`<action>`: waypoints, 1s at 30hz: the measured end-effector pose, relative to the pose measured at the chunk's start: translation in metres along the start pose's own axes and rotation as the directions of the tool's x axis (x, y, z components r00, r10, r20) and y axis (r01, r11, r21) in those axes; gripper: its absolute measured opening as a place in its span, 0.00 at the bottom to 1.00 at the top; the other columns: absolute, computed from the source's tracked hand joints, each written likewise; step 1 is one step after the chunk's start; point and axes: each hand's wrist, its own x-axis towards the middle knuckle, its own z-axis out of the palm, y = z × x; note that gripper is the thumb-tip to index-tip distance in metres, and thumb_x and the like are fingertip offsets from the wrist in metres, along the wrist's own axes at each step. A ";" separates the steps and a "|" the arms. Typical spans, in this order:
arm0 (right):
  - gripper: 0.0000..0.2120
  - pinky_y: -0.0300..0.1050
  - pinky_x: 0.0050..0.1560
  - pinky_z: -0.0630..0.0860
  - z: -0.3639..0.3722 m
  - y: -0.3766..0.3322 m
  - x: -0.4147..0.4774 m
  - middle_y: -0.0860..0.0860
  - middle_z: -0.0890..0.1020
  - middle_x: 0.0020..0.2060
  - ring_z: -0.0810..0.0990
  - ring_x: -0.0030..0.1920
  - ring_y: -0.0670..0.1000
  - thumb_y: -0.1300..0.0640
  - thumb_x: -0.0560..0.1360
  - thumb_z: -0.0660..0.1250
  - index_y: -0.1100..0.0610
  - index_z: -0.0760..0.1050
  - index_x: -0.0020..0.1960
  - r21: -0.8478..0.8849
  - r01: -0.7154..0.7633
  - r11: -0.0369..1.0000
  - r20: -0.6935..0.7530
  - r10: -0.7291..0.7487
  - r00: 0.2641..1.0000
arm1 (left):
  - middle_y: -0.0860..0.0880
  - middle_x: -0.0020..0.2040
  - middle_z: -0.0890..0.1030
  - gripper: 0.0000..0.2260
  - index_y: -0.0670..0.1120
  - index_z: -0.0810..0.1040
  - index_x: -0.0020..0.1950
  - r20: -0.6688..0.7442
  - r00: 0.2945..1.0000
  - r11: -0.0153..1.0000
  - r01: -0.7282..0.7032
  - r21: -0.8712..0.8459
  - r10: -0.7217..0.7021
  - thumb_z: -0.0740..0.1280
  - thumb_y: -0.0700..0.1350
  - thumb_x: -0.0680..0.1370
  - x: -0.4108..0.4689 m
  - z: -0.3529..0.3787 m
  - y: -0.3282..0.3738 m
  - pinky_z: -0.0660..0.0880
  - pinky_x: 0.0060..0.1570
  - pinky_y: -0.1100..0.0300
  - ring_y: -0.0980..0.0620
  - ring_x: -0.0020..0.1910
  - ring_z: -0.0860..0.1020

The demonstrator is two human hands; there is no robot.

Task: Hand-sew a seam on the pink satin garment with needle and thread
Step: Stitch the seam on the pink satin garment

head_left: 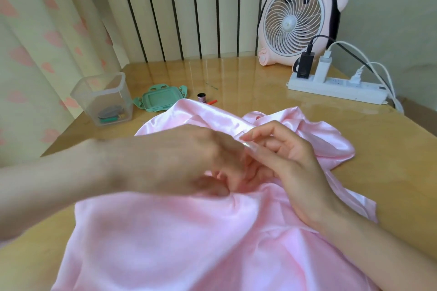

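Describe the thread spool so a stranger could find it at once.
Start at the clear plastic box on the left of the table, its mint-green lid lying beside it. Just right of that lid, beyond the pink satin garment, stands the thread spool. It is small, dark and upright, unlike the red-orange stick lying flat beside it.

1. A pink satin garment (179,231) spreads over the wooden table (390,149), filling the lower centre of the frame.
2. At centre, the blurred left hand (179,160) curls its fingers into a fold of the garment.
3. The right hand (290,160) meets it from the right with bent fingers; what they hold is unclear.
4. Mid-left stand a clear container (104,99), a green lid (160,98) and a thread spool (201,97).
5. Upper right: a pink fan (295,21) behind a power strip (338,88).
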 end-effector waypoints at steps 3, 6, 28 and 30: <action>0.03 0.41 0.34 0.75 0.000 0.000 -0.003 0.58 0.81 0.34 0.79 0.32 0.52 0.64 0.70 0.69 0.59 0.75 0.40 0.013 0.093 0.996 0.045 -0.094 0.995 | 0.57 0.36 0.80 0.03 0.56 0.78 0.39 0.005 0.991 0.961 0.131 -0.243 -0.134 0.70 0.48 0.71 0.001 -0.011 0.001 0.73 0.38 0.65 0.58 0.36 0.77; 0.04 0.36 0.39 0.74 0.004 0.006 -0.006 0.52 0.81 0.37 0.80 0.37 0.48 0.65 0.70 0.69 0.58 0.77 0.39 -0.120 0.275 0.954 0.124 -0.260 0.958 | 0.59 0.34 0.78 0.08 0.54 0.78 0.38 0.108 0.973 0.902 0.230 -0.366 -0.205 0.73 0.42 0.72 0.002 -0.013 -0.006 0.72 0.39 0.65 0.62 0.34 0.73; 0.05 0.37 0.31 0.70 0.003 0.019 -0.006 0.48 0.75 0.30 0.74 0.30 0.48 0.66 0.67 0.71 0.59 0.77 0.34 -0.593 0.472 0.653 0.313 -0.353 0.882 | 0.50 0.28 0.77 0.10 0.47 0.82 0.31 0.369 0.864 0.297 0.472 -0.830 -0.341 0.70 0.35 0.69 -0.009 0.019 -0.014 0.70 0.25 0.72 0.60 0.25 0.73; 0.05 0.38 0.32 0.70 0.002 0.019 -0.005 0.50 0.75 0.31 0.74 0.31 0.49 0.67 0.68 0.70 0.60 0.77 0.34 -0.613 0.513 0.601 0.355 -0.370 0.858 | 0.51 0.28 0.78 0.09 0.46 0.82 0.31 0.409 0.847 0.252 0.501 -0.828 -0.340 0.69 0.35 0.69 -0.007 0.018 -0.015 0.70 0.25 0.72 0.61 0.25 0.75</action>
